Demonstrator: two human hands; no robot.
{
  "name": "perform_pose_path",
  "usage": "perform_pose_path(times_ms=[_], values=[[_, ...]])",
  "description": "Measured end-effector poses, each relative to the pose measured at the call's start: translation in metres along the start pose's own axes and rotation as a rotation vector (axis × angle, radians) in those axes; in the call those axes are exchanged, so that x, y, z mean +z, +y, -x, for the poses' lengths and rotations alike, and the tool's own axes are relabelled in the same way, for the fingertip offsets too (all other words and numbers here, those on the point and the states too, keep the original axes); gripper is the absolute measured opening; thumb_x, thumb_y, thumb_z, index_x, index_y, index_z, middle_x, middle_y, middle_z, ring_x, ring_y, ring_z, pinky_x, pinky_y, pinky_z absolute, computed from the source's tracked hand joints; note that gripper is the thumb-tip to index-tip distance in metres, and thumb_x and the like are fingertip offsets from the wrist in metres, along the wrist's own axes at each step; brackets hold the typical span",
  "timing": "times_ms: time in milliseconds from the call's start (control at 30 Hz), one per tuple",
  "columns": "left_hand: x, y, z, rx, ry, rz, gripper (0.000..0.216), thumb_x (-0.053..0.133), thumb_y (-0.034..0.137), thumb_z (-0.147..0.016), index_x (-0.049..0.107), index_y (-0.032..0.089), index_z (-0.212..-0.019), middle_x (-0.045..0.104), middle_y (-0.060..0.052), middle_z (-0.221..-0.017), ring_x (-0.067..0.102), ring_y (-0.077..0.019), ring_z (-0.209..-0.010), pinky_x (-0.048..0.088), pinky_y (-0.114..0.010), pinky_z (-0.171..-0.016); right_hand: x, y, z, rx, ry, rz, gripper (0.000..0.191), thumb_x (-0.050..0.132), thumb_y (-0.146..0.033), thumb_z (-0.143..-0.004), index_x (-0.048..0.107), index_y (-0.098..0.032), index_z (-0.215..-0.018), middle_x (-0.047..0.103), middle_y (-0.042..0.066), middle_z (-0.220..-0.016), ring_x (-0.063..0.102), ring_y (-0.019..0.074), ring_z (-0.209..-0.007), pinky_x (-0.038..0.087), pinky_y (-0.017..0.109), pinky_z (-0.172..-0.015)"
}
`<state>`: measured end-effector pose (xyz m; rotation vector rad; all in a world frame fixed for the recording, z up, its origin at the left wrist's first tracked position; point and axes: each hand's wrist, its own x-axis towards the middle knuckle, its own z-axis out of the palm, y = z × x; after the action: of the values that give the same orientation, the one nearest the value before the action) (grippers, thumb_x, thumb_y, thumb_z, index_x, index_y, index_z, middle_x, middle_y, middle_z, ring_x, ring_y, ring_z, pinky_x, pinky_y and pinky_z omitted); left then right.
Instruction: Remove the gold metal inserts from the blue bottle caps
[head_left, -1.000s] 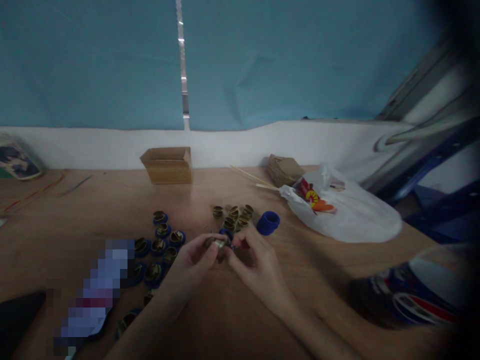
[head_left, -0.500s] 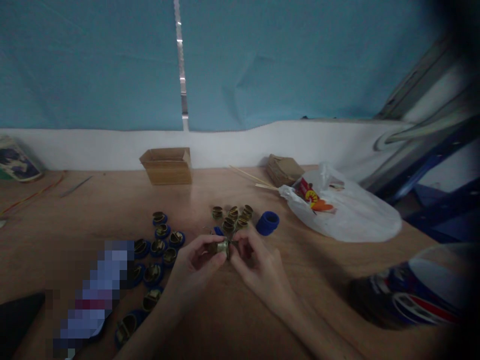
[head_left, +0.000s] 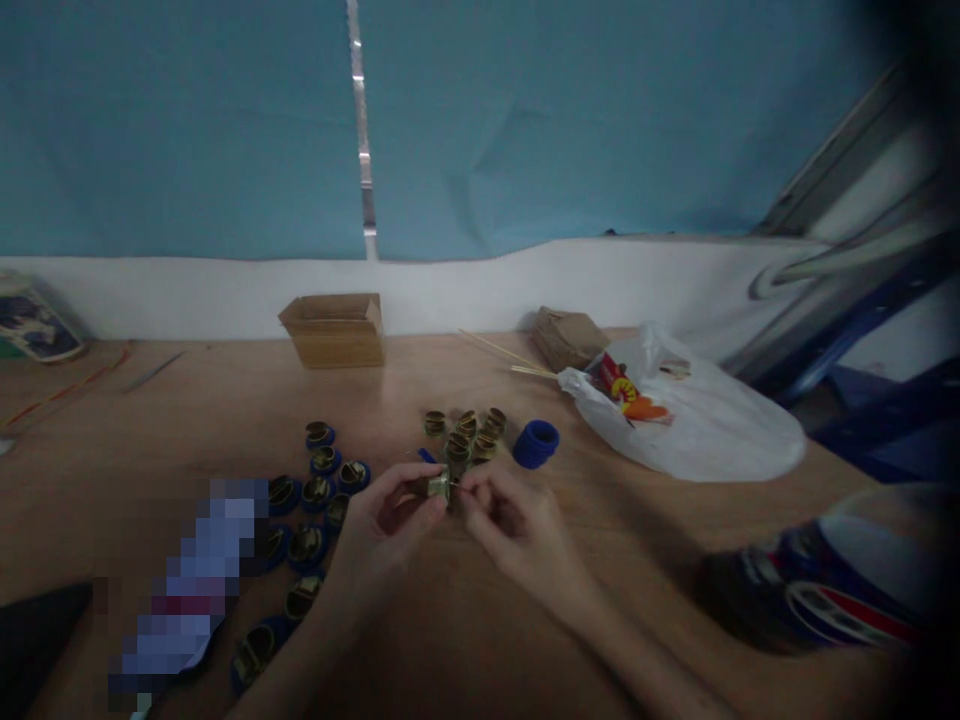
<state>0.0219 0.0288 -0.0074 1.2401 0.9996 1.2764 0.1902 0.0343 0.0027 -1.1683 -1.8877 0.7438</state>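
Between its thumb and fingers, my left hand (head_left: pixel 386 520) grips a small brass-coloured round metal fitting (head_left: pixel 439 487), tilted on its side. My right hand (head_left: pixel 517 515) is pinched closed against the fitting's right face; what sits in its fingertips is too small and dark to name. Just beyond the hands stand several similar brass fittings (head_left: pixel 457 447), with a small blue piece (head_left: pixel 426 455) beside them. A stack of blue rings (head_left: pixel 535 444) is to their right. Left of my left hand, several brass fittings seated in blue rings (head_left: pixel 306 545) lie on the table, partly covered by my forearm.
On the wooden table (head_left: pixel 637 540) an open cardboard box (head_left: pixel 337 335) and a brown packet (head_left: pixel 568 338) stand at the back. A white plastic bag (head_left: pixel 720 420) and a Pepsi-style bottle (head_left: pixel 817 590) are at right. A blurred-out phone-like object (head_left: pixel 195 590) lies at left.
Both hands stay together near the same place. The fitting has shifted slightly left and turned a little in my left hand, and my right fingertips have drawn slightly away from it.
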Motion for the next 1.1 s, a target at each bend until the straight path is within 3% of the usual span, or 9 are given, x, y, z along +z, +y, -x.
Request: perform_pose_path(times_ms=[133, 233, 500, 700, 767, 933, 1100], values=[[-0.002, 0.001, 0.0, -0.001, -0.065, 0.011, 0.02, 0.069, 0.022, -0.078, 0.068, 0.018, -0.097, 0.072, -0.006, -0.09, 0.068, -0.0177, -0.081, 0.055, -0.03, -0.075, -0.003, -0.002, -0.003, 0.147, -0.188, -0.331, 0.025, 0.047, -0.038, -0.094, 0.054, -0.021, -0.077, 0.043, -0.007, -0.055, 0.041, 0.0093, -0.046, 0.032, 0.021, -0.043], [-0.001, 0.001, 0.001, 0.011, -0.127, 0.039, 0.019, 0.068, 0.02, -0.08, 0.068, 0.019, -0.098, 0.069, -0.004, -0.089, 0.067, -0.0156, -0.081, 0.055, -0.027, -0.074, -0.004, -0.002, -0.005, 0.219, -0.273, -0.511, 0.03, 0.047, -0.04, -0.092, 0.051, -0.02, -0.069, 0.047, -0.006, -0.055, 0.044, 0.009, -0.047, 0.038, 0.021, -0.046], [0.001, 0.003, 0.004, 0.059, -0.142, 0.025, 0.019, 0.067, 0.016, -0.08, 0.066, 0.02, -0.099, 0.065, -0.005, -0.099, 0.066, -0.0164, -0.085, 0.054, -0.027, -0.074, -0.004, 0.001, -0.004, 0.263, -0.305, -0.577, 0.03, 0.046, -0.032, -0.09, 0.052, -0.02, -0.064, 0.052, -0.005, -0.052, 0.048, 0.0102, -0.051, 0.043, 0.025, -0.06], [-0.002, 0.005, 0.001, 0.037, -0.053, 0.049, 0.016, 0.067, 0.023, -0.081, 0.067, 0.019, -0.097, 0.07, -0.002, -0.084, 0.065, -0.013, -0.074, 0.052, -0.023, -0.07, -0.001, -0.001, -0.008, 0.302, -0.272, -0.826, 0.038, 0.045, -0.045, -0.092, 0.04, -0.022, -0.062, 0.04, -0.007, -0.053, 0.044, 0.01, -0.046, 0.04, 0.024, -0.047], [-0.005, 0.006, -0.002, 0.022, 0.036, 0.035, 0.018, 0.068, 0.027, -0.081, 0.068, 0.018, -0.096, 0.07, -0.002, -0.082, 0.064, -0.0121, -0.072, 0.052, -0.022, -0.067, -0.005, -0.001, -0.009, 0.274, -0.217, -0.735, 0.037, 0.04, -0.044, -0.095, 0.043, -0.021, -0.065, 0.042, -0.006, -0.053, 0.045, 0.0104, -0.046, 0.04, 0.024, -0.048], [-0.019, 0.011, -0.01, -0.001, 0.297, 0.03, 0.028, 0.071, 0.036, -0.078, 0.069, 0.019, -0.1, 0.07, -0.002, -0.091, 0.064, -0.0121, -0.076, 0.052, -0.021, -0.068, -0.014, 0.008, -0.012, 0.048, -0.026, -0.082, 0.026, 0.041, -0.032, -0.097, 0.057, -0.02, -0.08, 0.055, -0.002, -0.065, 0.054, 0.0135, -0.061, 0.041, 0.026, -0.061], [-0.026, 0.013, -0.014, 0.033, 0.367, 0.065, 0.03, 0.074, 0.039, -0.075, 0.071, 0.019, -0.097, 0.07, -0.002, -0.093, 0.064, -0.0135, -0.082, 0.053, -0.022, -0.07, -0.005, 0.023, -0.023, -0.117, -0.02, 0.321, 0.019, 0.044, -0.021, -0.097, 0.062, -0.019, -0.092, 0.068, 0.004, -0.09, 0.062, 0.017, -0.085, 0.042, 0.03, -0.079]])
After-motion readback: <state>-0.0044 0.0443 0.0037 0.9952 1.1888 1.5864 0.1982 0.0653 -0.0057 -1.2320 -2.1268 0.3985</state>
